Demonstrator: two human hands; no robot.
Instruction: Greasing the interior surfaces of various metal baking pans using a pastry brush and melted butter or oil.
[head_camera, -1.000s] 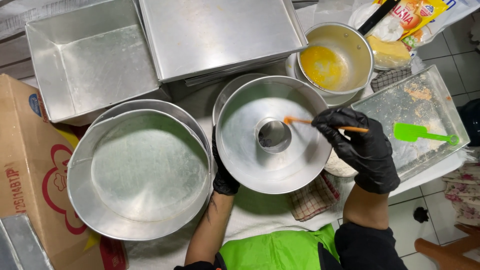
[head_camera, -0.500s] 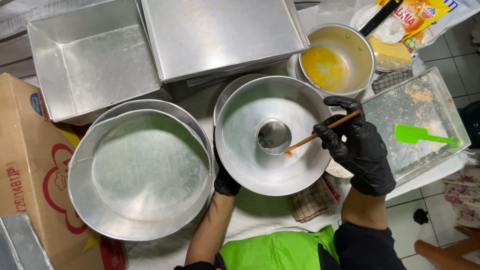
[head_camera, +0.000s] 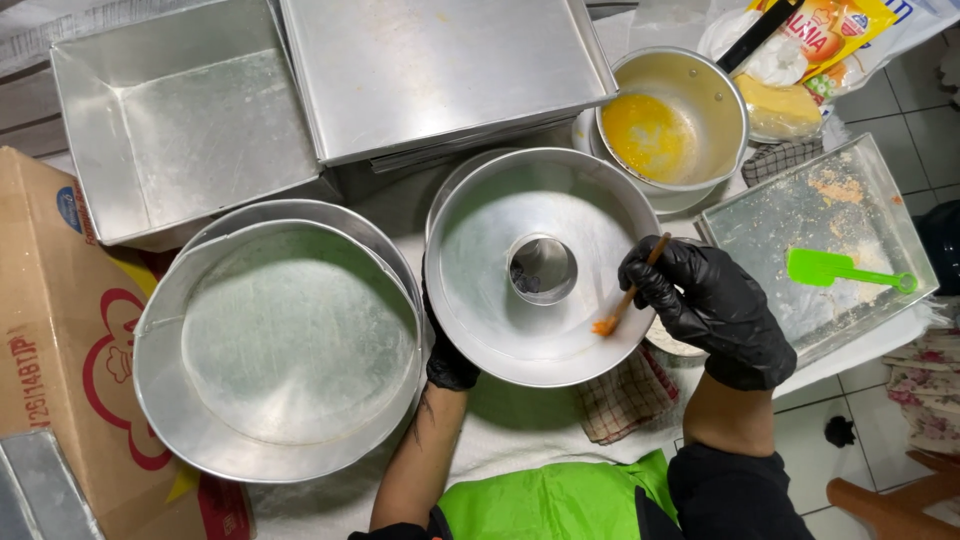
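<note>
A round metal tube pan (head_camera: 500, 250) with a centre hole lies in front of me. My right hand (head_camera: 715, 305), in a black glove, holds a small wooden-handled brush (head_camera: 626, 300) whose orange-coated tip touches the pan's inner floor at the lower right. My left hand (head_camera: 448, 360), also gloved in black, grips the pan's lower-left rim, mostly hidden beneath it. Behind the pan stands a metal pot (head_camera: 700, 90) with yellow melted fat in it.
A large round cake tin (head_camera: 290, 340) sits at the left, with square tins (head_camera: 190, 130) and a flat metal tray (head_camera: 440, 70) behind. A glass tray (head_camera: 800, 230) with crumbs and a green spatula (head_camera: 840, 270) lies at the right. A cardboard box (head_camera: 50, 330) stands at far left.
The brush swung from lying across the pan's centre hole down to the lower right of the pan floor; my right hand moved down and toward me. The left hand stayed on the rim.
</note>
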